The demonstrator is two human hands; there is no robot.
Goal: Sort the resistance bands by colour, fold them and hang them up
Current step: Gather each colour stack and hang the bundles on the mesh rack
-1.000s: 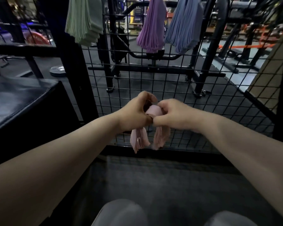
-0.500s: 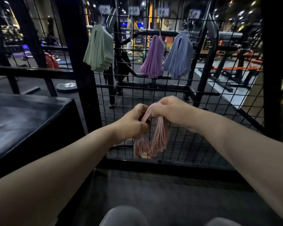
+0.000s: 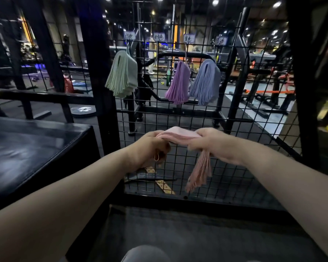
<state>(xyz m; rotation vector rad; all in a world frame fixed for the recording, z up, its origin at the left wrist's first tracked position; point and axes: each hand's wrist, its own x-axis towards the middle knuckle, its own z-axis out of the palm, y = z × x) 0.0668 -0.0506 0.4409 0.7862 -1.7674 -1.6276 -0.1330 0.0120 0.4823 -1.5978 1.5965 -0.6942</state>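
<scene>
While my left grip (image 3: 150,148) and right grip (image 3: 214,144) both clutch the pink bands (image 3: 180,134), I see ends dangling below the right.

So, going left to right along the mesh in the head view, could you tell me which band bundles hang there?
Hanging, left to right: green bands → purple bands → blue bands. The pink bands are not hung; the left hand and right hand hold them lower down, in front of the mesh.
</scene>
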